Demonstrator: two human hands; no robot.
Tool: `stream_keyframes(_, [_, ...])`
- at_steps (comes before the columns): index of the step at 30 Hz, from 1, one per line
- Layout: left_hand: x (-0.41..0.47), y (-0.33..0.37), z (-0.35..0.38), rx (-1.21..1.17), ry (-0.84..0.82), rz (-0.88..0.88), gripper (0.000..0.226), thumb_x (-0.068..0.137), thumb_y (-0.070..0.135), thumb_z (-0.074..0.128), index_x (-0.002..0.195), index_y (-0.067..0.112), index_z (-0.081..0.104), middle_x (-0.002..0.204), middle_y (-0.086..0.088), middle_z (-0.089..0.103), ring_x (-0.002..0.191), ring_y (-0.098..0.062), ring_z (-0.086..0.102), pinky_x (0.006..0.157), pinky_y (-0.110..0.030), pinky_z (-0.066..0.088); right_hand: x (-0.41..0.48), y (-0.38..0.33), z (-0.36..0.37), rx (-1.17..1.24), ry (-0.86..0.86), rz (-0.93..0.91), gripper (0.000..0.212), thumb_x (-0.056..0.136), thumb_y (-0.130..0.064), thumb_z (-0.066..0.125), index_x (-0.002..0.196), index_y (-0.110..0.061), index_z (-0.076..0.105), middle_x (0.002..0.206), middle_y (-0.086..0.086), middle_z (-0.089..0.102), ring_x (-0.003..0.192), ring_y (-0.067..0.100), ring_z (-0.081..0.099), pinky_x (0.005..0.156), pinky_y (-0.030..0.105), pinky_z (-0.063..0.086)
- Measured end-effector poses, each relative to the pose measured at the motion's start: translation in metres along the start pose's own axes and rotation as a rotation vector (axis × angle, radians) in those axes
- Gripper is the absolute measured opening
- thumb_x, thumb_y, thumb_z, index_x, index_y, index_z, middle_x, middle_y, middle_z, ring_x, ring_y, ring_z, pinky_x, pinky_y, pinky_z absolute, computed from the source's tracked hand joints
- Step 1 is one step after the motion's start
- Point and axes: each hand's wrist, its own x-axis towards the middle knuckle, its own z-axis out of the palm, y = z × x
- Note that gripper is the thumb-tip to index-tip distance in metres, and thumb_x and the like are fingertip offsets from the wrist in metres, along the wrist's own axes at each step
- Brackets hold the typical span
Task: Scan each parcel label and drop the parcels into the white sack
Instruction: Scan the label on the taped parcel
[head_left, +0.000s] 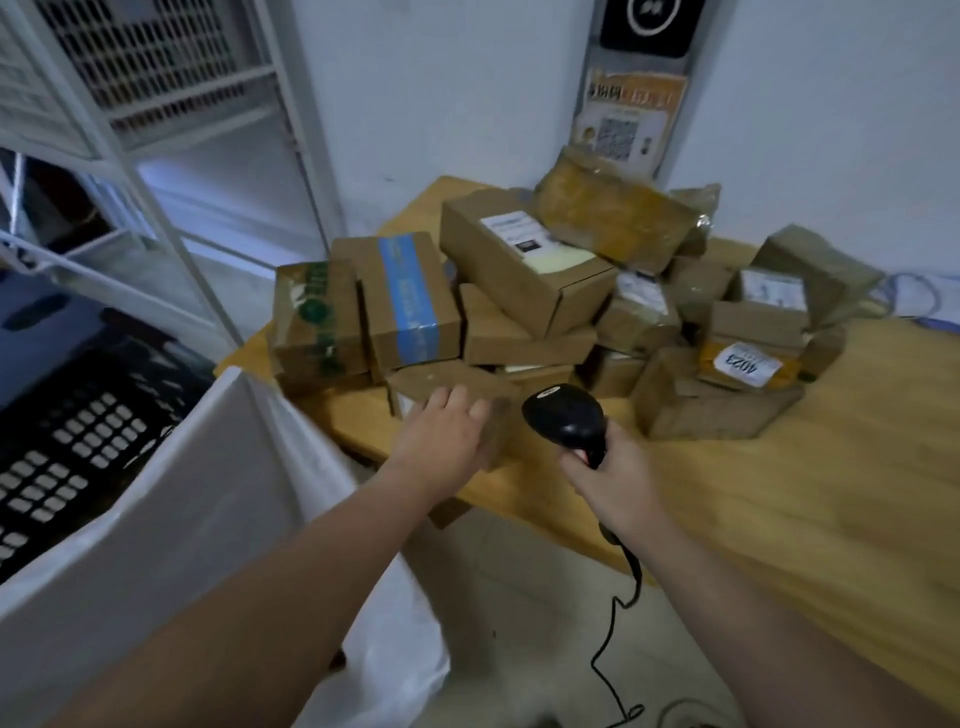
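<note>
A heap of several brown cardboard parcels (524, 270) lies on a wooden table (810, 467). My left hand (441, 436) rests on a low brown parcel (431, 382) at the front of the heap, fingers bent over its top edge. My right hand (608, 478) grips the handle of a black barcode scanner (563, 418), whose head points at the heap and whose cable hangs down to the floor. The white sack (171, 519) stands open at the lower left, beside the table's corner.
A black perforated crate (67, 441) sits behind the sack at the left. White metal shelving (171, 156) stands at the back left. A poster with a QR code (621, 124) hangs on the wall. The table's right half is bare wood.
</note>
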Motion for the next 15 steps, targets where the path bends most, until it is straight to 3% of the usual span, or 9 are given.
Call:
stream_keyframes(5, [0.044,0.036,-0.023,-0.051,0.108,0.012,0.052,0.097,0.04,0.045,0.144,0.021,0.032,0.142,-0.004,0.038,0.13,-0.024,0.039,0.104,-0.037,0.038,0.022,-0.005,-0.051,0.148,0.066,-0.056,0.022,0.084,-0.011,0.068,0.096,-0.024,0.056,0.077,-0.002,0.062,0.072,0.01,0.06,0.064,0.026,0.045])
stream_keyframes(9, [0.086,0.055,-0.054,-0.074,0.225,0.047,0.056,0.097,0.042,0.046,0.145,0.019,0.031,0.144,-0.006,0.036,0.13,-0.025,0.038,0.1,-0.037,0.039,0.047,-0.018,-0.084,0.303,0.152,-0.051,0.026,0.088,-0.013,0.067,0.106,-0.025,0.055,0.083,0.002,0.065,0.077,0.021,0.064,0.074,0.041,0.054])
stream_keyframes(12, [0.127,0.058,-0.082,-0.09,0.324,0.084,0.055,0.095,0.041,0.049,0.143,0.016,0.036,0.143,-0.009,0.039,0.127,-0.03,0.041,0.096,-0.041,0.042,0.075,-0.036,-0.108,0.436,0.221,-0.055,0.022,0.088,-0.014,0.067,0.103,-0.025,0.057,0.082,0.004,0.065,0.074,0.018,0.065,0.073,0.038,0.056])
stream_keyframes(15, [0.172,0.054,-0.105,-0.155,0.352,0.071,0.06,0.097,0.045,0.046,0.146,0.013,0.031,0.144,-0.013,0.038,0.128,-0.034,0.04,0.099,-0.045,0.043,0.116,-0.06,-0.131,0.588,0.293,0.022,0.036,0.076,-0.023,0.076,0.109,-0.016,0.063,0.094,0.009,0.068,0.093,0.029,0.067,0.086,0.046,0.054])
